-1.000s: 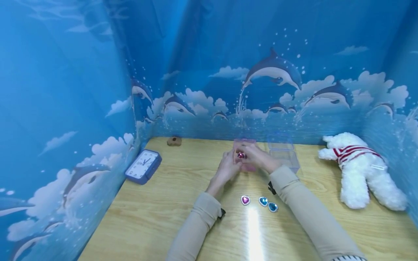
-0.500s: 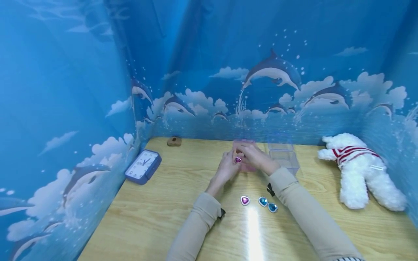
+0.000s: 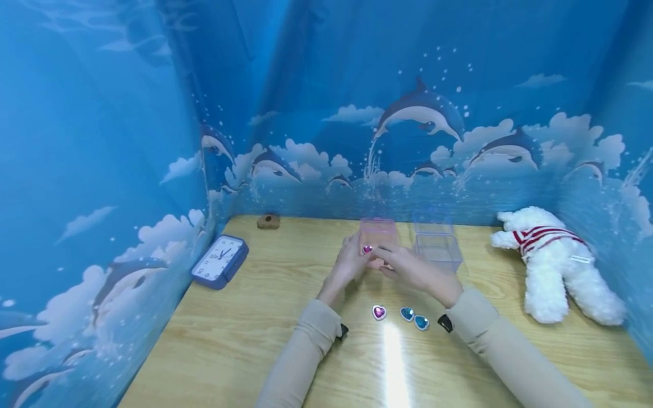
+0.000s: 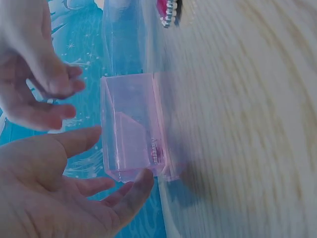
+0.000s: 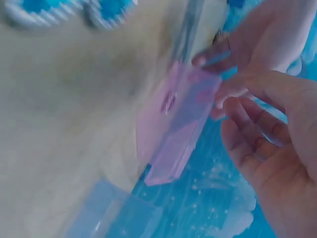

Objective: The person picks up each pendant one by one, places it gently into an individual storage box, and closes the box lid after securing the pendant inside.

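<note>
A pink see-through box stands at the back middle of the table, its lid raised. Inside, near its left front corner, lies a heart-shaped pink gem with a beaded silver edge. My left hand is at the box's left front corner, thumb and fingers spread and right at its rim in the left wrist view. Over the front right of the box is my right hand, its fingers loosely bent with nothing between them. Nearer me lie another pink heart gem and two blue heart gems.
A clear bluish box, lid up, stands just right of the pink one. A white plush toy in a striped top lies at the right. On the left are a blue clock and a small brown block. A dolphin-print curtain encloses the table.
The pink gem held in the right fingers over the box now lies inside it, let go. My right hand has drawn back toward me and right. The left hand has stayed at the box.
</note>
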A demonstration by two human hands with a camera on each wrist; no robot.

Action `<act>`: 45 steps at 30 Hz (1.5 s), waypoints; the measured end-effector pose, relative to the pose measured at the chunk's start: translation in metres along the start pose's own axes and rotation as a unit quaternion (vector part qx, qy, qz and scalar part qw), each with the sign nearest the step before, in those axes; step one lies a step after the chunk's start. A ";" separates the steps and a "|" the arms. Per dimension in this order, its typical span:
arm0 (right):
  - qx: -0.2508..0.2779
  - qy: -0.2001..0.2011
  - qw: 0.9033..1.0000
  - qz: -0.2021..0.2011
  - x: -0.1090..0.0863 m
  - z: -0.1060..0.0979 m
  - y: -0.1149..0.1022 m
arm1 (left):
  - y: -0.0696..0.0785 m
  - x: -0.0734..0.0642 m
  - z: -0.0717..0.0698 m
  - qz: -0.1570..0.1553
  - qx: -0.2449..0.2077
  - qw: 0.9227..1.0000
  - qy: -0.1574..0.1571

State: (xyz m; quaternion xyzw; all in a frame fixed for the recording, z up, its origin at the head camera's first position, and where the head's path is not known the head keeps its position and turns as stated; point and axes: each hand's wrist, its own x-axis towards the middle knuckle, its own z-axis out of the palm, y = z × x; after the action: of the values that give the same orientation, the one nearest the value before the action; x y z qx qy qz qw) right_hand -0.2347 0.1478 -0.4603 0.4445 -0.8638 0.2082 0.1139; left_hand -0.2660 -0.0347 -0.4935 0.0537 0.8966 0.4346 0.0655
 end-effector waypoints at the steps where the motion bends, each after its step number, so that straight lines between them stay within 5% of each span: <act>1: -0.001 -0.011 1.000 -0.005 -0.004 0.001 -0.005 | 0.000 0.000 0.000 -0.001 0.000 1.000 0.001; 11: -0.047 -0.123 0.991 0.010 -0.033 0.027 -0.042 | 0.000 -0.001 0.000 -0.010 0.002 1.000 0.007; 23: -0.152 -0.091 0.984 0.021 -0.040 0.047 -0.061 | 0.001 -0.002 0.002 -0.017 0.009 1.000 0.008; 38: -0.068 -0.061 0.995 0.031 -0.038 0.033 -0.054 | 0.001 0.000 0.004 -0.020 0.012 1.000 0.017; 45: 0.036 -0.043 0.994 0.098 -0.023 0.003 -0.029 | 0.001 0.001 0.005 -0.005 0.018 1.000 0.018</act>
State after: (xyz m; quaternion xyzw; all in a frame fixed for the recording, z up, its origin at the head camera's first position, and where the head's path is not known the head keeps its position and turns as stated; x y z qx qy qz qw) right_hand -0.1972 0.1482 -0.4640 0.3700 -0.8993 0.2299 0.0396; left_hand -0.2659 -0.0295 -0.4959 0.0421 0.9058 0.4187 0.0503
